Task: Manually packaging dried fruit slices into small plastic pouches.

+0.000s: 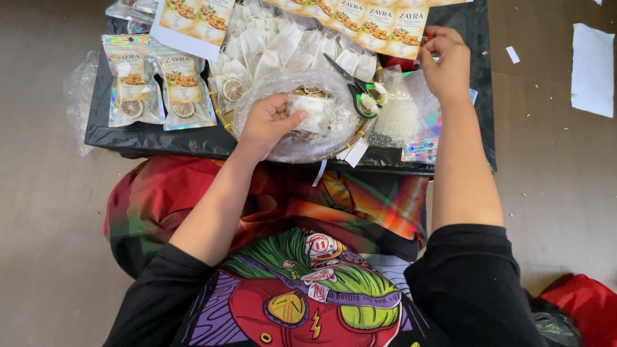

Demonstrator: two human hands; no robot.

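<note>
My left hand [267,122] holds a small white sachet [313,110] over a clear plastic bag [292,138] of dried slices that lies in a round woven basket [225,119]. My right hand [445,61] is farther right and higher, its fingers pinched on the end of a strip of printed labels [373,19]. Beneath that hand lie shiny holographic pouches [424,138]. Black-handled scissors [350,80] rest on the basket between my two hands. Several white sachets [270,38] fill the far half of the basket.
Two filled holographic pouches [157,87] with dried citrus slices lie at the left on the low black-covered table [154,138]. A sheet of labels [193,19] lies behind them. White paper pieces [592,67] lie on the floor at the right. A red cloth [581,302] is at bottom right.
</note>
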